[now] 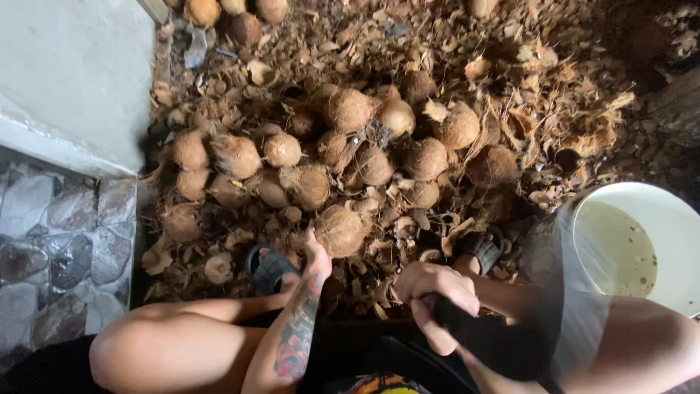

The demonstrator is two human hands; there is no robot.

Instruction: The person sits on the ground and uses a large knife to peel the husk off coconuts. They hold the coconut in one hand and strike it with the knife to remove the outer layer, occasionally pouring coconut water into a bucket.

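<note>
A pile of brown husked coconuts (350, 146) lies on the ground in front of me. My left hand (317, 255) reaches forward and touches the nearest coconut (340, 230), fingers on its left side. My right hand (434, 295) is closed around the dark handle of a tool (488, 339) that runs down and to the right, its blade blurred. My bare knees frame the bottom of the view, and both feet wear dark sandals (268, 268).
Dry husk scraps (525, 80) cover the ground around the pile. A white bucket (682, 241) holding cloudy liquid stands at the right. A pale wall (73, 73) and a stone-patterned floor (58, 241) lie at the left.
</note>
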